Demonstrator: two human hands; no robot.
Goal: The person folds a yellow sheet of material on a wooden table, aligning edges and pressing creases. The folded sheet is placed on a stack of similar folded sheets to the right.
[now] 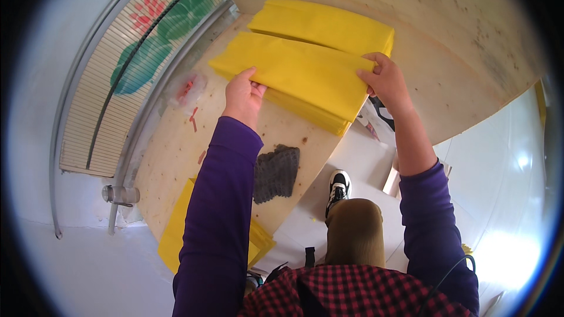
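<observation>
A flat yellow folded sheet (pixel 294 64), cloth-like or paper-like, lies on top of a stack of similar yellow sheets (pixel 311 114) on the wooden table. My left hand (pixel 244 95) grips its near edge, thumb on top and fingers curled beneath. At the right end, my right hand (pixel 385 79) pinches the far corner between thumb and fingers. Directly behind it rests a second yellow stack (pixel 323 23), long and neatly folded. Whether the sheet is fully apart from those underneath, I cannot tell.
On the plywood table (pixel 176 158) lie a crumpled dark grey cloth (pixel 277 173), red scraps (pixel 193 118) and a clear plastic bag (pixel 189 89). More yellow sheets (pixel 176 229) sit at the near left. A wooden panel (pixel 446 41) rises behind; a clear bottle (pixel 122 194) is by the wall.
</observation>
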